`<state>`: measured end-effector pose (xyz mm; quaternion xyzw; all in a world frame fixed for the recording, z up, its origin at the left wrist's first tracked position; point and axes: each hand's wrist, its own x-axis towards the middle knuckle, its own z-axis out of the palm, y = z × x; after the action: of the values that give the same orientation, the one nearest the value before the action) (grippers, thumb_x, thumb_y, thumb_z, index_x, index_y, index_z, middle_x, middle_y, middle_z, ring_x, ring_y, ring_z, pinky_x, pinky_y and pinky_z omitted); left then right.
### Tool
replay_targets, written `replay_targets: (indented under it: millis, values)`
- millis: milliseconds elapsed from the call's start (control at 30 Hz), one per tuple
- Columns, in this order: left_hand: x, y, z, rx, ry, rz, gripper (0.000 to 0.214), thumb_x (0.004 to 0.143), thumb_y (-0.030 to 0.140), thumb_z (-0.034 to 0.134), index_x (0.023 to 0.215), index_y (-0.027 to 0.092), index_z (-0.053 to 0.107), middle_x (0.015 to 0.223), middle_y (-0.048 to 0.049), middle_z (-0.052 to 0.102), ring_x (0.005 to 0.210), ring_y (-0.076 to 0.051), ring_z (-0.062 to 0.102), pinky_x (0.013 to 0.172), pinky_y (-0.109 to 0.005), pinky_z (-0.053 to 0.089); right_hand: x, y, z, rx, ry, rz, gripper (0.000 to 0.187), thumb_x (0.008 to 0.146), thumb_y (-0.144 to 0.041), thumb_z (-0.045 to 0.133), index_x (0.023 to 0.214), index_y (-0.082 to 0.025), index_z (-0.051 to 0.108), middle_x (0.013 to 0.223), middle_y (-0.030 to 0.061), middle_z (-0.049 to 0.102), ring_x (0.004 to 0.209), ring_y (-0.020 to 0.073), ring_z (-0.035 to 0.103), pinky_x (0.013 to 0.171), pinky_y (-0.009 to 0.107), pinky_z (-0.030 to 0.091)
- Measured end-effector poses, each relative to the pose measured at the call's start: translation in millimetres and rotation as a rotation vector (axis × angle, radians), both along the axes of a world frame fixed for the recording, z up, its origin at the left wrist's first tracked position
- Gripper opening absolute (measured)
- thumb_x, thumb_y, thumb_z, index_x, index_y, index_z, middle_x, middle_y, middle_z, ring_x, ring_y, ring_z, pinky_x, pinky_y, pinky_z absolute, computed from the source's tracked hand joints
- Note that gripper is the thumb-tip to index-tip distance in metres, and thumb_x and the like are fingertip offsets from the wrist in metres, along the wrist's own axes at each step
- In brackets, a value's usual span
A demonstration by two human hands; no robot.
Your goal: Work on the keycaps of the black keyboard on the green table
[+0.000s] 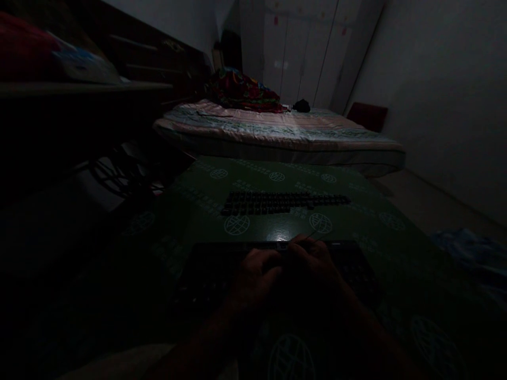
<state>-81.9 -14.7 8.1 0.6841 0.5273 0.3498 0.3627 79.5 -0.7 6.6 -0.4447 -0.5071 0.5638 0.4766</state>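
Observation:
A black keyboard [222, 272] lies flat on a green table [178, 221] patterned with pale globes and lettering. Over the middle of it, my left hand [257, 272] rests with bent fingers, holding it; the fingertips are lost in shadow. My right hand [315, 261] is closed close beside it, near the keyboard's back edge. Thin dark lines, like wire, stick out above the right fingers, but what they pinch is too dark to make out. Beyond the keyboard, loose black keycaps [261, 202] lie in rows set out like a keyboard layout.
A bed [277, 126] with a striped sheet stands past the table, carrying a red patterned blanket [245, 89]. Pale wardrobe doors [301, 53] rise behind it. Left is a dark shelf [87, 88] with bags; blue cloth [471, 250] lies at right. The room is very dim.

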Motion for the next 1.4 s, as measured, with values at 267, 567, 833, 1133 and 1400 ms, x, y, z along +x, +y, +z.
replay_targets:
  millis: [267, 567, 833, 1133, 1400]
  values:
    - [-8.5, 3.9, 9.2, -0.257, -0.365, 0.091, 0.025, 0.060, 0.025, 0.070, 0.082, 0.017, 0.061, 0.080, -0.0016, 0.065, 0.078, -0.018, 0.061, 0.071, -0.029, 0.049, 3.3, -4.5, 14.6, 0.299, -0.320, 0.126, 0.021, 0.082, -0.035, 0.050, 0.078, -0.018, 0.061, 0.070, 0.0011, 0.058, 0.062, 0.0122, 0.054, 0.055, 0.021, 0.042]
    - [-20.1, 6.8, 13.8, -0.428, -0.724, 0.020, 0.030, 0.052, 0.019, 0.075, 0.076, 0.015, 0.056, 0.068, 0.0035, 0.060, 0.062, -0.011, 0.058, 0.060, -0.023, 0.045, -6.6, -1.0, 16.2, 0.493, -0.459, 0.264, 0.025, 0.074, -0.026, 0.056, 0.094, -0.015, 0.066, 0.080, 0.0049, 0.069, 0.067, 0.0153, 0.062, 0.061, 0.024, 0.047]
    - [-23.4, 5.0, 18.4, -0.355, -0.582, 0.014, 0.032, 0.054, 0.024, 0.073, 0.081, 0.016, 0.058, 0.080, -0.0017, 0.065, 0.074, -0.017, 0.062, 0.068, -0.028, 0.048, -2.1, 15.7, 33.3, 0.377, -0.479, 0.347, 0.019, 0.069, -0.024, 0.061, 0.085, -0.016, 0.067, 0.076, 0.0031, 0.067, 0.065, 0.0140, 0.060, 0.058, 0.022, 0.045]
    - [-26.4, 3.0, 2.2, 0.149, 0.038, 0.085, 0.012, 0.071, 0.022, 0.057, 0.081, 0.019, 0.062, 0.083, -0.0035, 0.063, 0.081, -0.018, 0.060, 0.075, -0.031, 0.048, 52.9, 124.3, -5.4, 0.239, -0.674, -0.100, 0.019, 0.063, -0.027, 0.061, 0.076, -0.015, 0.065, 0.063, -0.0008, 0.061, 0.044, 0.0083, 0.049, 0.043, 0.020, 0.039]
    - [-26.4, 3.4, -1.5, 0.237, 0.092, 0.024, 0.010, 0.074, 0.016, 0.053, 0.080, 0.018, 0.060, 0.079, -0.0028, 0.061, 0.077, -0.015, 0.059, 0.069, -0.027, 0.048, 54.2, 152.1, -32.1, 0.217, -0.760, -0.108, 0.018, 0.062, -0.021, 0.061, 0.077, -0.016, 0.068, 0.063, 0.0000, 0.063, 0.053, 0.0116, 0.055, 0.048, 0.021, 0.039]
